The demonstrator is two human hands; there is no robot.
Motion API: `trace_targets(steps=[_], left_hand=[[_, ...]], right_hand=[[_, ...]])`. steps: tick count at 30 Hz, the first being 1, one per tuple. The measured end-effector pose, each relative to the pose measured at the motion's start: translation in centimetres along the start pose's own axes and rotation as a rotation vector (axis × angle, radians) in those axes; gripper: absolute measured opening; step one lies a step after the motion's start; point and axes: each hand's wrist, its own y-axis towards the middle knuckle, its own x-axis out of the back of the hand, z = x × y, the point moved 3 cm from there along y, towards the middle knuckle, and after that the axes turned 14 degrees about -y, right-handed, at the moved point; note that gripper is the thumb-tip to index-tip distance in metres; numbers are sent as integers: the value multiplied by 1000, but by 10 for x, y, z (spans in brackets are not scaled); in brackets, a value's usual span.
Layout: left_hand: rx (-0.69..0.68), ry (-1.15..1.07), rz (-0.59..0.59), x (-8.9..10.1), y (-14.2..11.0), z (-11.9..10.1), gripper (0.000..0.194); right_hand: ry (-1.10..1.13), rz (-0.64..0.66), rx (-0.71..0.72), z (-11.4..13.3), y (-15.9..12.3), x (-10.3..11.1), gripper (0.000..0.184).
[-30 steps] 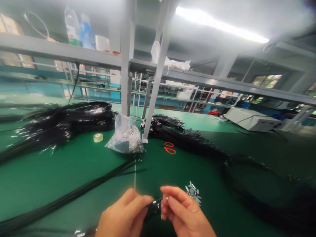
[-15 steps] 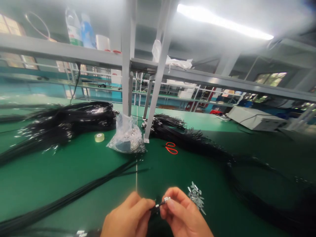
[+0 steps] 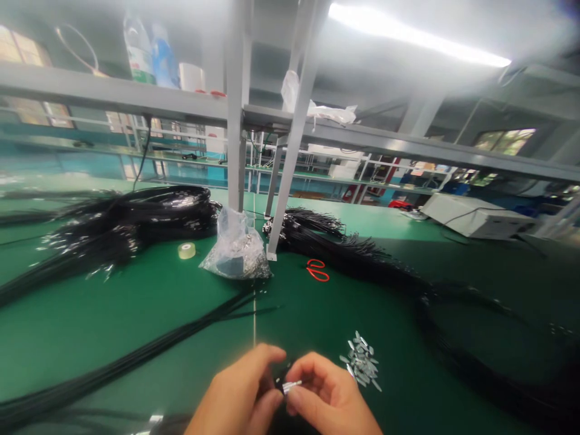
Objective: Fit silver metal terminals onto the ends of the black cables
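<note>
Low in the middle, my left hand [image 3: 247, 389] has its index finger lifted, while its thumb and lower fingers stay around a black cable [image 3: 278, 383]. My right hand [image 3: 324, 389] pinches small silver metal pieces [image 3: 290, 386] at the cable's end; whether they are fixed to it I cannot make out. Both hands nearly touch each other. Just beyond my right hand lies a loose pile of flat silver pieces [image 3: 364, 361] on the green table [image 3: 190, 320]. More of the cable is hidden below my hands.
A clear bag of small metal parts [image 3: 238, 257] stands by the grey shelf post. Tape [image 3: 186, 251] and red-handled scissors [image 3: 318, 270] lie on either side. Bundles of black cable [image 3: 113, 359] stretch across left and right. A white box [image 3: 480, 217] sits far right.
My left index finger has lifted away from its thumb. My right hand has moved slightly left and down, bringing the silver pieces closer to my left thumb. The camera view has shifted slightly.
</note>
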Motion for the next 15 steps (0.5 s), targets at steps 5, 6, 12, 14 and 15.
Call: trace_targets(steps=[5,6,12,14,15], left_hand=[[92,-80,13,6,1,-1,49],[93,-85,8,7,1,-3,48],[126,18,41,14,1,-13,13],[203,209,64,22,-5,-14,14],[239,314,66,27,-8,-14,14]], right_hand=[[-41,-1,1,0,5,-6,32],[-41,-20,3,1,4,-5,31],[-349,-140,117,15,-7,2,17],[-413,-192,124,18,-9,-1,15],[-436,-207,118,19,-10,-3,13]])
